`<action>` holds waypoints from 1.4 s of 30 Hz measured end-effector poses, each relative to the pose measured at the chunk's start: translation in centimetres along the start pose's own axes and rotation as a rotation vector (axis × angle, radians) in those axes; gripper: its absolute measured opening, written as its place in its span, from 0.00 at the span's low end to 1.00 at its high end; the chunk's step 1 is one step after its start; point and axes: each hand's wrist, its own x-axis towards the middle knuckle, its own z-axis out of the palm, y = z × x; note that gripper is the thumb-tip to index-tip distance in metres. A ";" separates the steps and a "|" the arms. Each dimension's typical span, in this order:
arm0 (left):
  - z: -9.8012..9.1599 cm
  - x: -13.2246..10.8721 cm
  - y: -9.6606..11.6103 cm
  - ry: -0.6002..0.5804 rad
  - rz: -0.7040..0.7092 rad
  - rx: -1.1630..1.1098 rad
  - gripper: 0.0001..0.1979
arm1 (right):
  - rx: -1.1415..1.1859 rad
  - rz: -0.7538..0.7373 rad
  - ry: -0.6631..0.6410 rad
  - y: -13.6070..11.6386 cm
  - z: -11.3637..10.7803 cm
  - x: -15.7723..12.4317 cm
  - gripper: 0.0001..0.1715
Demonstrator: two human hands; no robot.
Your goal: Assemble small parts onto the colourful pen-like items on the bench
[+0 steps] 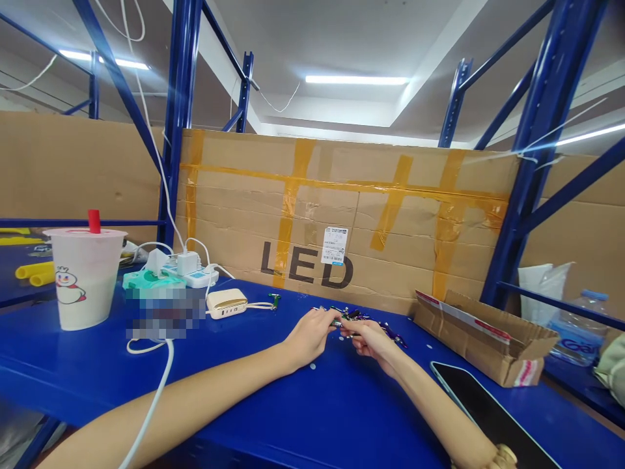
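My left hand (pixel 311 337) and my right hand (pixel 370 343) meet over the blue tabletop, fingertips almost touching. Between the left fingertips is a small shiny metal piece (pixel 336 323), its near end reaching toward the right fingers. The right hand is closed in a pinch, and a bit of shiny metal shows at its fingertips; its exact kind is too small to make out. Just behind both hands lies a loose pile of small glossy metal pieces (pixel 390 332) in purple, blue and green, partly hidden by the fingers.
To the left stand a lidded drink cup (pixel 88 280), a cream power bank (pixel 226 304) and a power strip (pixel 200 276) with cables. At right are an open cardboard box (pixel 469 335) and a phone (pixel 493 413). A taped cardboard panel (pixel 234 208) closes off the back.
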 end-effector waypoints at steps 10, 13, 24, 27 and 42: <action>-0.6 0.7 0.7 -0.055 -0.094 -0.048 0.09 | 0.045 -0.013 0.075 -0.3 0.0 0.2 0.13; -0.9 0.9 0.9 -0.125 -0.124 -0.032 0.10 | 0.014 -0.037 0.092 -0.2 -0.1 0.1 0.13; 0.6 1.0 -0.9 -0.184 -0.340 -0.223 0.09 | -0.137 -0.171 0.127 0.7 -0.3 1.2 0.18; 0.8 0.9 -1.2 -0.188 -0.368 -0.242 0.09 | -0.189 -0.216 0.218 0.9 -0.7 1.7 0.19; 0.9 0.8 -1.3 -0.173 -0.383 -0.253 0.12 | -0.358 -0.290 0.320 0.8 -1.2 1.4 0.20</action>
